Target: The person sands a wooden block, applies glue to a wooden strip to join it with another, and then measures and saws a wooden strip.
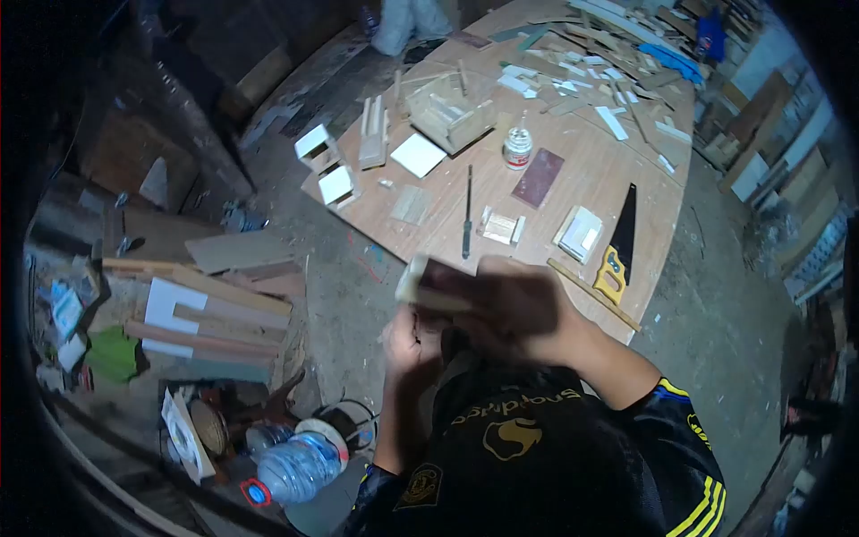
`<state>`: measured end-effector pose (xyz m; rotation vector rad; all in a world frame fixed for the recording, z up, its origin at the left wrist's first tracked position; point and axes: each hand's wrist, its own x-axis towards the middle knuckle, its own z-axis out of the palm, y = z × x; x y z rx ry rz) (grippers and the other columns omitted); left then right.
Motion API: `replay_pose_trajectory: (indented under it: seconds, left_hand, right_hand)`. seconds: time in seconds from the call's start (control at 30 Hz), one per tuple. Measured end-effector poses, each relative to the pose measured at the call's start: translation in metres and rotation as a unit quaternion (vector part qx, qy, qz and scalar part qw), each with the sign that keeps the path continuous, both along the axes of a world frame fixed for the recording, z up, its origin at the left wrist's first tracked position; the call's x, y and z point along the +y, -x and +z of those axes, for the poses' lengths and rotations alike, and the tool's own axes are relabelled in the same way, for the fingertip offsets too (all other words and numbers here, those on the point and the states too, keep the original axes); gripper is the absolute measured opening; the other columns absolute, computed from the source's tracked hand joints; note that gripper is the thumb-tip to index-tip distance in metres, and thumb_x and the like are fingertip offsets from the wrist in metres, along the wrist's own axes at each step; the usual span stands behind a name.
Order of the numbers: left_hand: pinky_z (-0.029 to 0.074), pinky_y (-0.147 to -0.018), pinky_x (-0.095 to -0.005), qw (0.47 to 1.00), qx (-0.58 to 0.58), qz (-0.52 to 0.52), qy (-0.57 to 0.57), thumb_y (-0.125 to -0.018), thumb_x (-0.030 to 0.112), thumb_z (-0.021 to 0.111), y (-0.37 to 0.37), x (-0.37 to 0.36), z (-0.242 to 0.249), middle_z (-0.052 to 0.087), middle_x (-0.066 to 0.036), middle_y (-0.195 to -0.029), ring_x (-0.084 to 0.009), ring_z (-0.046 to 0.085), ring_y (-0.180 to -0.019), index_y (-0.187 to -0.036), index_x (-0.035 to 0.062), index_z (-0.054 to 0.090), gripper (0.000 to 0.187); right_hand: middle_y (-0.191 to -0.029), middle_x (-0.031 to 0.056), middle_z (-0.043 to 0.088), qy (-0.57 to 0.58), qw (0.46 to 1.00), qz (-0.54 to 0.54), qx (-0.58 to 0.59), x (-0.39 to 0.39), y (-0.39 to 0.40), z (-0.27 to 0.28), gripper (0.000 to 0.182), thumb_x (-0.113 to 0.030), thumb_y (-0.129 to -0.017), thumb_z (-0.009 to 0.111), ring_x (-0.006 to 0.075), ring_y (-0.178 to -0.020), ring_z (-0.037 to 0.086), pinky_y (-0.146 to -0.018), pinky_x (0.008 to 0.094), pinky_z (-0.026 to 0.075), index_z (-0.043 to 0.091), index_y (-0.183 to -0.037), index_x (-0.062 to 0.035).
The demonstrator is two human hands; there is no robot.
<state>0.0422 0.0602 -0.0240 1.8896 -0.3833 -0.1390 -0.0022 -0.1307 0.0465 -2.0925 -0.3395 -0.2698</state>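
In front of my chest, my left hand [410,342] is closed round the lower end of a pale wooden piece [410,279]. My right hand [528,302], smeared by motion, presses a dark reddish-brown sheet [446,279] that looks like sandpaper against that piece. Its fingertips are hard to make out. On the table just beyond lie a small wooden frame-like part [501,227], a thin dark file-like tool [468,215] and a stack of pale pieces [579,234]. Farther off is a flat reddish-brown sheet [540,177].
A yellow-handled handsaw [612,268] and a wooden strip [592,295] lie along the table's right side. An open white jar [517,148] stands mid-table, near a wooden assembly [450,112]. Offcuts [573,76] cover the far end. A large water bottle [300,467] lies low on the left.
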Motion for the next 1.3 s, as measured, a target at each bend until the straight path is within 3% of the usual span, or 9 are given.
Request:
replay_pose_trajectory:
  seconds: [0.1,0.13,0.23,0.27,0.37,0.57,0.77,1.03,1.3]
  left_hand:
    - [0.049,-0.066,-0.035,0.978,0.033,-0.046,0.198,-0.096,0.034,0.048,-0.022,0.004,-0.015,0.059,-0.01,-0.074,-0.0184,0.057,-0.066,-0.106,0.0026,0.054,0.033]
    - [0.046,-0.062,-0.032,0.96,0.076,-0.078,0.258,-0.098,0.028,0.045,-0.025,0.003,-0.009,0.055,-0.004,-0.076,-0.0111,0.05,-0.066,-0.11,0.0034,0.052,0.029]
    - [0.042,-0.058,-0.0277,0.977,0.066,-0.087,0.184,-0.099,0.027,0.043,-0.039,-0.002,-0.003,0.054,-0.002,-0.077,-0.01,0.049,-0.067,-0.109,0.0053,0.052,0.026]
    - [0.042,-0.058,-0.0277,0.976,0.066,-0.1,0.184,-0.099,0.027,0.043,-0.047,-0.001,-0.004,0.054,-0.002,-0.077,-0.01,0.049,-0.067,-0.109,0.0053,0.052,0.026]
    - [0.034,-0.052,-0.0233,0.936,0.116,-0.217,0.253,-0.101,0.036,0.045,-0.072,-0.002,-0.015,0.048,-0.001,-0.074,-0.0095,0.042,-0.059,-0.107,0.008,0.05,0.03]
    - [0.041,-0.072,-0.0347,0.771,0.314,-0.344,0.434,-0.098,0.052,0.042,-0.108,-0.026,-0.002,0.048,-0.004,-0.08,-0.0166,0.047,-0.073,-0.105,0.0076,0.047,0.045]
    - [0.045,-0.072,-0.0321,0.791,0.433,-0.24,0.361,-0.1,0.043,0.046,-0.115,-0.036,0.006,0.047,-0.006,-0.092,-0.0163,0.049,-0.079,-0.112,0.008,0.045,0.037]
    - [0.044,-0.079,-0.0317,0.834,0.386,-0.19,0.345,-0.101,0.036,0.042,-0.113,-0.054,0.025,0.048,-0.009,-0.1,-0.0174,0.048,-0.088,-0.114,0.0039,0.043,0.035]
    - [0.04,-0.073,-0.033,0.63,0.486,-0.18,0.578,-0.099,0.026,0.043,-0.117,-0.056,0.017,0.044,-0.005,-0.082,-0.0155,0.044,-0.072,-0.098,0.0078,0.043,0.018]
  right_hand:
    - [-0.094,0.0127,0.061,0.098,0.988,-0.102,-0.053,-0.014,-0.023,0.007,0.049,-0.007,-0.085,0.064,0.0313,-0.083,0.061,-0.07,0.0379,0.05,0.053,-0.132,-0.0164]
    - [-0.093,0.0118,0.061,0.038,0.984,-0.121,-0.125,-0.01,-0.026,0.0,0.048,-0.009,-0.084,0.066,0.0322,-0.083,0.061,-0.07,0.0388,0.05,0.054,-0.13,-0.0152]
    - [-0.093,0.0119,0.061,-0.11,0.987,-0.072,-0.093,0.007,-0.015,0.003,0.046,-0.008,-0.083,0.066,0.0337,-0.085,0.061,-0.07,0.0396,0.049,0.055,-0.126,-0.0148]
    - [-0.098,0.0146,0.062,0.06,0.994,-0.083,-0.025,0.004,-0.012,0.019,0.044,-0.006,-0.082,0.065,0.0345,-0.09,0.062,-0.074,0.0372,0.05,0.055,-0.125,-0.0101]
    - [-0.101,0.0176,0.062,0.185,0.959,-0.213,-0.005,-0.004,-0.03,0.02,0.048,-0.005,-0.079,0.066,0.0361,-0.093,0.061,-0.076,0.035,0.05,0.053,-0.126,-0.0047]
    - [-0.126,0.0164,0.053,-0.076,0.937,-0.306,-0.148,0.001,-0.004,-0.001,0.049,-0.009,-0.09,0.062,0.0214,-0.117,0.053,-0.099,0.0316,0.04,0.044,-0.134,0.0025]
    - [-0.127,0.0159,0.052,-0.139,0.914,-0.369,-0.098,0.011,0.018,-0.024,0.051,-0.009,-0.089,0.063,0.0203,-0.118,0.052,-0.101,0.0311,0.039,0.043,-0.135,0.0028]
    - [-0.129,0.0171,0.051,-0.14,0.906,-0.389,-0.095,0.039,0.025,-0.031,0.053,-0.009,-0.089,0.063,0.0209,-0.12,0.051,-0.103,0.0321,0.038,0.04,-0.135,0.0038]
    - [-0.135,0.0171,0.043,-0.179,0.876,-0.418,-0.161,0.072,0.009,-0.055,0.059,-0.008,-0.09,0.063,0.0226,-0.125,0.045,-0.104,0.0346,0.037,0.031,-0.139,0.0036]
